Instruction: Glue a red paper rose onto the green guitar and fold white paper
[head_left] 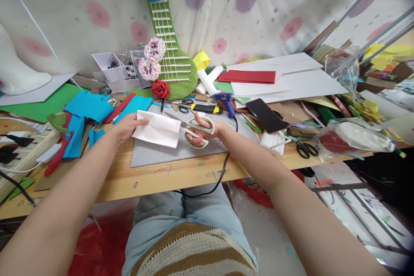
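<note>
My left hand (128,126) pinches the left end of a folded white sheet of paper (158,130) above the grey cutting mat (145,157). In my right hand (207,127) is a pair of scissors (196,144) with pale handles, my fingers through the loops. The scissors' handles are spread, and their blades reach left to the paper's right end, one showing behind its upper edge. Whether the blades touch the paper I cannot tell. Just behind the hands lie a yellow and black utility knife (207,108) and a blue glue gun (227,102).
A green paper guitar (181,71) with paper flowers leans at the back. Blue paper strips (89,105) lie at left near a power strip (22,159). A phone (265,115), black scissors (306,150) and white boards (300,75) are at right. The glue gun's black cord (223,172) hangs over the front edge.
</note>
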Demonstrator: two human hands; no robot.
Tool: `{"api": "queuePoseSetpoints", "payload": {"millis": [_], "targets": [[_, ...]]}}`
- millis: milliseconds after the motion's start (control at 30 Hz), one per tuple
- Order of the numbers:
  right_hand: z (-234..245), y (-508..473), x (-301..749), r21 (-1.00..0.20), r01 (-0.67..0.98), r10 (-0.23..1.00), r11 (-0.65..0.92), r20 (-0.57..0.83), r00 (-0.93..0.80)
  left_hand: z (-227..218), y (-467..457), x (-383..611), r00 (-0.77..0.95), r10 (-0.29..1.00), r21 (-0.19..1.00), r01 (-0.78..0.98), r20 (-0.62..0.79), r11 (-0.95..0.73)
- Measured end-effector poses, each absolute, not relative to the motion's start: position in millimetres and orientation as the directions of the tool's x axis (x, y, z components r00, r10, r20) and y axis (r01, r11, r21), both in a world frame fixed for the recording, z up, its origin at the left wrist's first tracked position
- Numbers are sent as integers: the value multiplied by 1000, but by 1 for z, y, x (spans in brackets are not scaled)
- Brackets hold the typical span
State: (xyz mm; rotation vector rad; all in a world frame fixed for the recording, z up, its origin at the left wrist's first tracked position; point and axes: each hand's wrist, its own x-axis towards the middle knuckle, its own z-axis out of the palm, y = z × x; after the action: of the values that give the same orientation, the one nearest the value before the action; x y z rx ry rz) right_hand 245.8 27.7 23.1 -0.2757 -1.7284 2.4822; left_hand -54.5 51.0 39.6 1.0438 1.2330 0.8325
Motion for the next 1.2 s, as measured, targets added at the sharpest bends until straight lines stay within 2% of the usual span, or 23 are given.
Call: {"api": "queuePoseSetpoints", "payload": {"millis": [200, 467, 700, 900, 967, 1067, 1200], "targets": [[20, 27, 246, -905, 1, 277, -426, -131, -952, 33, 51, -61, 154, 934, 947, 36, -322, 320], [18, 31, 246, -867, 1, 271, -498, -157, -950, 36, 51, -62, 124, 934, 942, 68, -336, 330], [23, 33, 260, -894, -69, 350, -442, -101, -931, 35, 49, -75, 72, 938, 940, 72, -340, 335], [35, 24, 261, -928, 27, 260, -372, -132, -957, 36, 52, -74, 110, 951, 957, -2, -288, 290], [40, 20, 266, -932, 56, 264, -359, -159, -951, 37, 54, -75, 119, 950, 956, -11, -289, 292], [48, 16, 281, -943, 63, 296, -326, -165, -941, 39, 54, -80, 86, 949, 952, 5, -305, 305], [51, 11, 290, -932, 46, 257, -359, -146, -955, 40, 52, -79, 14, 950, 950, -15, -312, 312]]}}
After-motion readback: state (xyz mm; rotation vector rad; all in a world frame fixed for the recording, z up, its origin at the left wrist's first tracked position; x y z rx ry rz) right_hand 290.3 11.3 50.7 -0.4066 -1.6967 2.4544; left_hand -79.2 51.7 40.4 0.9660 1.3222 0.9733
